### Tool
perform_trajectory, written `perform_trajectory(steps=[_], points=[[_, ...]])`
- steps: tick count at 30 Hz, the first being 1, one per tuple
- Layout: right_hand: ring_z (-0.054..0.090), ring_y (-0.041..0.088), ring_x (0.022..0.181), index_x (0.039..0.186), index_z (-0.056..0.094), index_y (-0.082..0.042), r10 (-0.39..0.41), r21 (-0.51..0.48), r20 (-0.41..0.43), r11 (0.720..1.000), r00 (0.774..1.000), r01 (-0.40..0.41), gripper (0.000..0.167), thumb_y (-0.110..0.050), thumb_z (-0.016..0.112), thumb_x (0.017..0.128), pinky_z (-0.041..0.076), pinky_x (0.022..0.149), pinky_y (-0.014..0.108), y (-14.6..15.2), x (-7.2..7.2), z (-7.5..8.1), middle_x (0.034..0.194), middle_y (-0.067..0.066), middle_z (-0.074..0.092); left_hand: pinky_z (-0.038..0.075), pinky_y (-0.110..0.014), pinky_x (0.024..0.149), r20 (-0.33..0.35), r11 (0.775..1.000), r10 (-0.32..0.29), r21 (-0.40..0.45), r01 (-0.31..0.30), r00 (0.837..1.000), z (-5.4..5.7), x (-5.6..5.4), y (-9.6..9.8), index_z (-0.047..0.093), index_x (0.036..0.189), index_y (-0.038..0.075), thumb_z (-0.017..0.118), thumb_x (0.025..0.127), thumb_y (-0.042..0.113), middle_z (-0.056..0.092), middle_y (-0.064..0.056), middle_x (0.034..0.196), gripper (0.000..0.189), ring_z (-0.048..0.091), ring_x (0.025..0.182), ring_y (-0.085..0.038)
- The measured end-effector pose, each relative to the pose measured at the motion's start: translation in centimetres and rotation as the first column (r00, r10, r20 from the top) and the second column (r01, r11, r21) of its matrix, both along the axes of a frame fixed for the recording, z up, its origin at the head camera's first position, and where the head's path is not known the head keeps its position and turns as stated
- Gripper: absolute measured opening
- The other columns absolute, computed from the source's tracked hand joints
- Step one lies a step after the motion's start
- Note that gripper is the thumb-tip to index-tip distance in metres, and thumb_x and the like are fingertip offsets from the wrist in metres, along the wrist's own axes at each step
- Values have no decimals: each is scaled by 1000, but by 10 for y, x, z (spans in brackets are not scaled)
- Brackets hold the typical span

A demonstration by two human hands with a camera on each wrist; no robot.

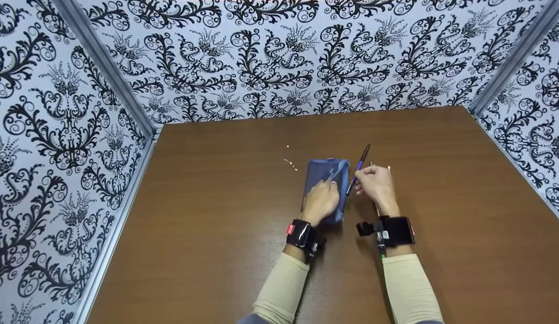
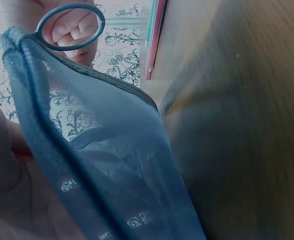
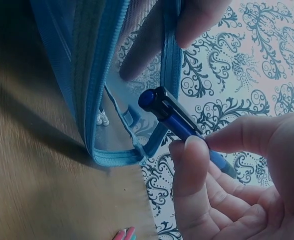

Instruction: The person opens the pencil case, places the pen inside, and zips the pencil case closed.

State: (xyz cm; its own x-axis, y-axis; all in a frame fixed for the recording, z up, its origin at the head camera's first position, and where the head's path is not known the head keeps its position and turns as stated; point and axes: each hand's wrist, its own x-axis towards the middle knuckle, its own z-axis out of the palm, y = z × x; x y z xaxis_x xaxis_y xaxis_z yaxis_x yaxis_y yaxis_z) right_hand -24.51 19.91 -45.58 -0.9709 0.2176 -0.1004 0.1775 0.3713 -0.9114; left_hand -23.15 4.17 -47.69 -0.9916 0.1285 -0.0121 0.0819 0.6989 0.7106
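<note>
Around three sides, white walls (image 1: 279,58) scrolled in black, with grey posts (image 1: 104,65). Between them, a brown wooden worktop (image 1: 207,225), bounded by the walls on the far side. Near its middle, a blue mesh pouch (image 1: 313,173), unzipped, opening toward the right, with wide room between it and either side edge; inside or behind the mesh, a small pale shape (image 3: 103,118), impossible to tell which. Of the hands, left hand (image 1: 322,200) curled on the pouch, gripping beside its rim (image 3: 112,159); right hand (image 1: 376,182) pinching a dark-blue pen (image 3: 176,125), clip end just by the opening. Elsewhere on the worktop, a red pencil (image 2: 154,45) beside a slim teal rod (image 2: 150,27). At the pouch's corner, a ring (image 2: 71,48). Left of the pouch, pale specks (image 1: 290,164).
</note>
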Motion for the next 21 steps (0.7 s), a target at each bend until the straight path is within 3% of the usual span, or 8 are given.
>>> perform_trajectory(steps=[7, 14, 21], points=[[64, 9, 54, 111, 64, 13, -3, -16, -14, 1000, 1000, 3, 30, -9, 55, 91, 59, 59, 30, -1, 0, 0, 69, 1, 68, 51, -44, 89, -1, 1000, -3, 5, 3, 1000, 1, 0, 0, 69, 120, 6, 33, 105, 33, 66, -10, 110, 48, 66, 103, -32], [64, 12, 56, 110, 64, 14, -1, -57, -22, 998, 1000, 0, 29, -8, 57, 92, 59, 59, 32, -4, 0, -2, 75, 8, 69, 52, -43, 83, 6, 1000, -10, 8, 10, 1000, 0, -1, 0, 71, 111, 7, 33, 105, 33, 64, -9, 101, 46, 65, 92, -29], [63, 10, 52, 106, 63, 16, 8, -99, -50, 995, 999, -13, 27, -5, 56, 91, 58, 56, 30, -6, -1, -5, 69, 6, 67, 50, -45, 94, 5, 1000, -7, -17, 7, 1000, -1, -2, 1, 64, 133, 12, 31, 105, 33, 66, -12, 122, 48, 64, 112, -33]])
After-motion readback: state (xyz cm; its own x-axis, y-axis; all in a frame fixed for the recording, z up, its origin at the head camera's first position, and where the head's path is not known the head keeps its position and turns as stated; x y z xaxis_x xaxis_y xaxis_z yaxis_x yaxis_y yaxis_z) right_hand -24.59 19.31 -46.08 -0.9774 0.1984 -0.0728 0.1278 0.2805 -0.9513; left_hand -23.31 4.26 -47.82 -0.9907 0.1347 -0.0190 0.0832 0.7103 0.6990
